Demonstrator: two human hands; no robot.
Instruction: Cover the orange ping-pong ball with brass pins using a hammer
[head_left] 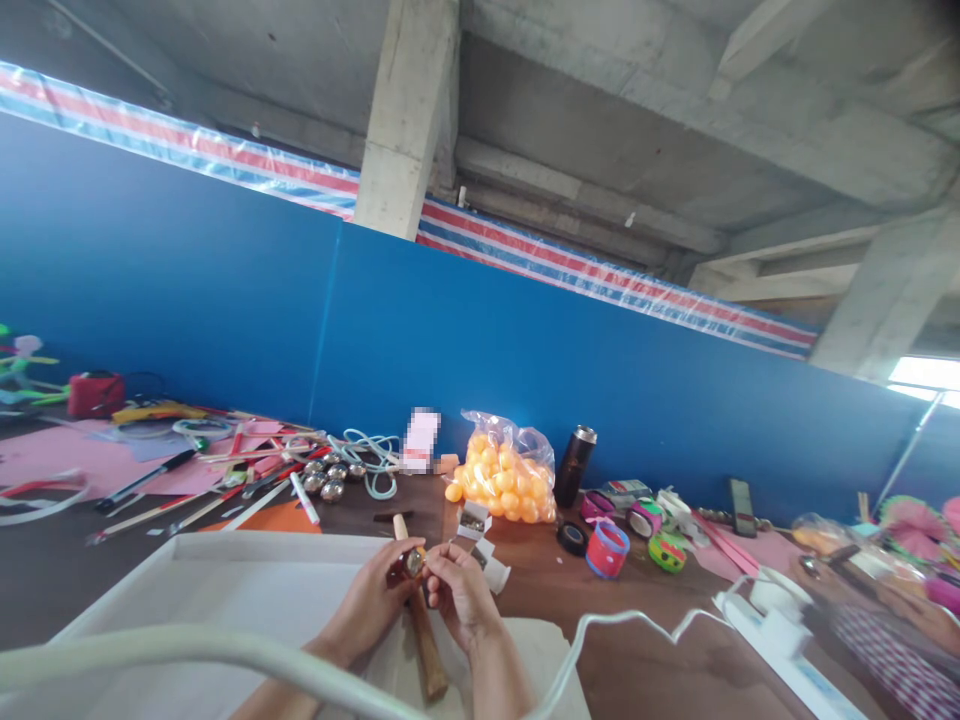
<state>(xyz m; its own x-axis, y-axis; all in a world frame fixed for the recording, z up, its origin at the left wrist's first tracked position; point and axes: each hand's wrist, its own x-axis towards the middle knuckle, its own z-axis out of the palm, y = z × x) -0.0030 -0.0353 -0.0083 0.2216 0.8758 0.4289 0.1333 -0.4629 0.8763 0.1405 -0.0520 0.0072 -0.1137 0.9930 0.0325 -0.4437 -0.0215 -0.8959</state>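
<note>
My left hand (381, 585) is closed around a small, round, shiny metal ball (415, 562), with some orange-brown at its edge. Thumb and finger of my right hand (461, 590) are pinched together against the ball's right side; whatever they grip is too small to make out. Below both hands lies a wooden handle (426, 645), its upper part covered by my fingers. Under it is a white cardboard tray (247, 580). Just beyond my right hand stands a small open box (474, 522) of tiny dark pieces, with another small white box (495, 572) beside it.
A bag of orange balls (506, 475) and a black flask (576, 465) stand by the blue partition (450, 330). Several metal balls (330, 480) lie left. A white cord (225, 645) crosses the foreground. Another person's sleeve (889, 650) is at right, near a power strip (780, 650).
</note>
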